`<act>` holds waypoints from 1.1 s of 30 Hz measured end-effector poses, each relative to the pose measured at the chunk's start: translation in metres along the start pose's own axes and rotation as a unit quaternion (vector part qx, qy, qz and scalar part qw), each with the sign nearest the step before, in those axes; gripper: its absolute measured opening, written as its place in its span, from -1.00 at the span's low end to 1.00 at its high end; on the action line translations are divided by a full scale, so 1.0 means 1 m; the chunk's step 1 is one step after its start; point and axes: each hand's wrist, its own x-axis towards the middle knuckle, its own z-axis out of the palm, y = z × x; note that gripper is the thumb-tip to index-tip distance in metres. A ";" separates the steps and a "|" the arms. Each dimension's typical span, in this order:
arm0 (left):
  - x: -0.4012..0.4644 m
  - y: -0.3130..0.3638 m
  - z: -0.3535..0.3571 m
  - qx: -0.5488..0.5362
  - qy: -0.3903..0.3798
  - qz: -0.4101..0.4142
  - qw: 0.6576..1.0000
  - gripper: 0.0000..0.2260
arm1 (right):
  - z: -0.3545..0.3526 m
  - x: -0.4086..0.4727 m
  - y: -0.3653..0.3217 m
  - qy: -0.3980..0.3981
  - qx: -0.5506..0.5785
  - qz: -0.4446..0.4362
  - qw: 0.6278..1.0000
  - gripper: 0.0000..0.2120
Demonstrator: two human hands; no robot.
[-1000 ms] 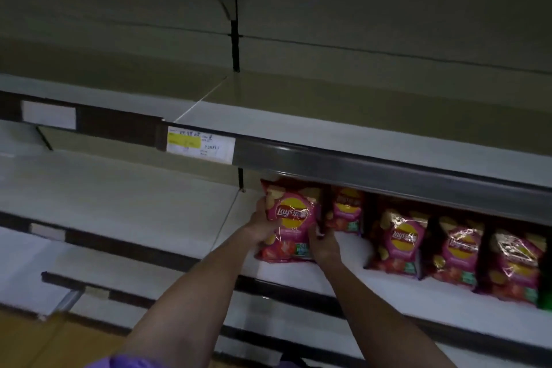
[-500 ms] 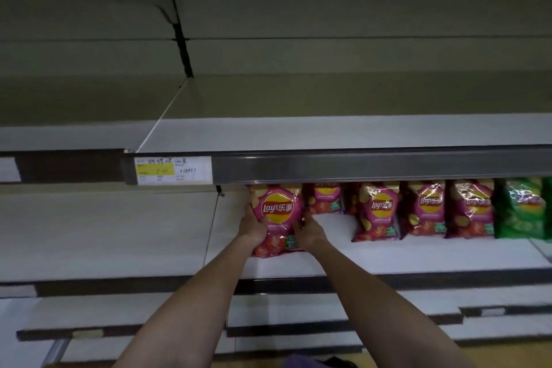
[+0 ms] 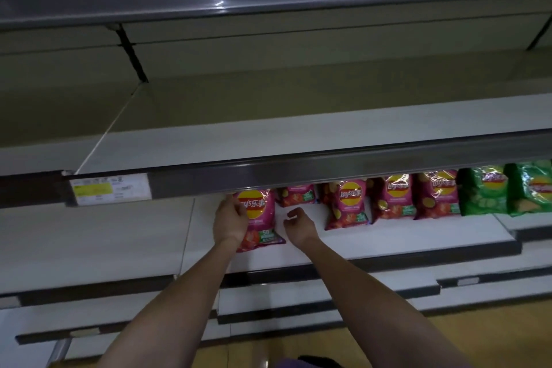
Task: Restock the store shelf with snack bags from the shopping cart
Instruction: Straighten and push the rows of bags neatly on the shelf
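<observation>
We see a pink Lay's bag standing upright on the white shelf, at the left end of a row of snack bags, its front showing the yellow-and-red "Lay's" logo with Chinese characters and a green patch reading "50" lower down. Our left hand grips the bag's left edge, fingers curled over its upper corner. Our right hand hovers just right of the bag, apart from it, fingers loosely curled around nothing. Behind the held bag sits another pink bag, partly hidden by the shelf edge above. To the right stand three more pink Lay's bags, then two green Lay's bags, their small print too blurred to read. On the metal rail of the upper shelf sits a price label with a yellow band; its writing is illegible.
</observation>
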 end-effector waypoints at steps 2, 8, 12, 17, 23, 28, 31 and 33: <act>-0.006 0.012 0.009 0.001 -0.085 0.036 0.996 -0.81 | -0.012 -0.002 0.005 0.001 -0.006 0.002 1.000 -0.79; -0.012 0.056 0.034 0.025 -0.112 0.054 0.992 -0.80 | -0.061 0.003 0.030 0.034 0.025 -0.028 0.999 -0.81; -0.016 0.075 0.052 0.059 -0.146 0.076 0.985 -0.85 | -0.088 -0.003 0.052 0.063 0.066 -0.021 0.996 -0.86; -0.016 0.112 0.090 0.093 -0.204 0.124 0.967 -0.84 | -0.125 -0.019 0.067 0.128 0.098 0.010 0.987 -0.83; -0.025 0.143 0.135 0.016 -0.238 0.105 0.965 -0.84 | -0.156 -0.019 0.095 0.175 0.087 0.050 0.979 -0.81; -0.027 0.148 0.160 -0.037 -0.216 -0.002 0.976 -0.62 | -0.168 -0.009 0.111 0.098 0.066 0.038 0.992 -0.77; -0.036 0.154 0.168 -0.124 -0.260 -0.031 0.957 -0.39 | -0.175 0.007 0.110 0.000 0.064 -0.001 0.998 -0.64; -0.046 0.156 0.171 -0.183 -0.276 -0.087 0.940 -0.15 | -0.181 0.010 0.105 -0.056 0.079 -0.021 0.995 -0.52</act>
